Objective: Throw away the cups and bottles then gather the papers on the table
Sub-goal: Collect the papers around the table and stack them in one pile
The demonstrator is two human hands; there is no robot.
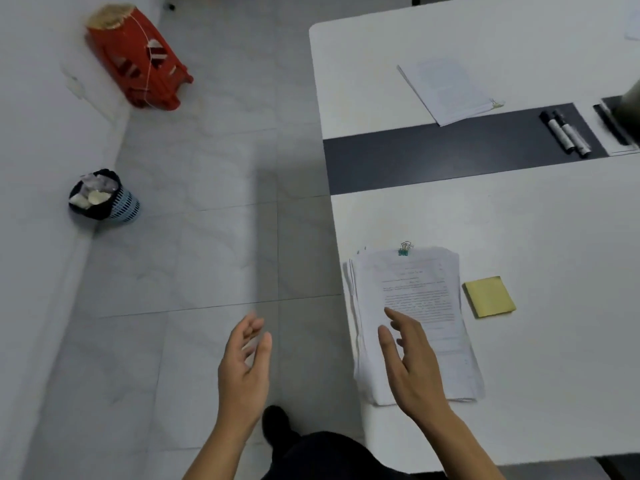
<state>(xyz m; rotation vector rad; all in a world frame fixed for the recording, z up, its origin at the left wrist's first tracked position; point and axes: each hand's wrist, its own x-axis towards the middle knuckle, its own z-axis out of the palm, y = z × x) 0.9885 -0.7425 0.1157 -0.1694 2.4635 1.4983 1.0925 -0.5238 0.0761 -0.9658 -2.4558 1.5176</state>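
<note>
Waste bin (104, 199): on the floor at far left, against the wall, lined in black and filled to the rim with crumpled pale rubbish.
Red stools (138, 60): a stack tipped on its side on the floor, farther along the same wall.
Left hand (244, 368): over the floor, left of the desk edge, fingers loosely spread and slightly curled, holding nothing.
Shoe (277, 424): dark, on the floor tiles just below the left hand.
Paper stack (412, 317): thick, loosely squared pile on the near left part of the desk (554, 237), printed side up, with a small green binder clip (404, 249) at its far edge.
Right hand (410, 362): open, fingers extended and apart, above the near part of the paper stack; whether it touches the top sheet I cannot tell; it grips nothing.
Far papers (450, 90): a thinner set lying at an angle on the far half of the desk, beside the dark strip (450, 150) across the middle.
Sticky notes (489, 296): yellow pad just right of the paper stack, apart from it.
Markers (564, 133): two, side by side on the dark strip, toward the right.
</note>
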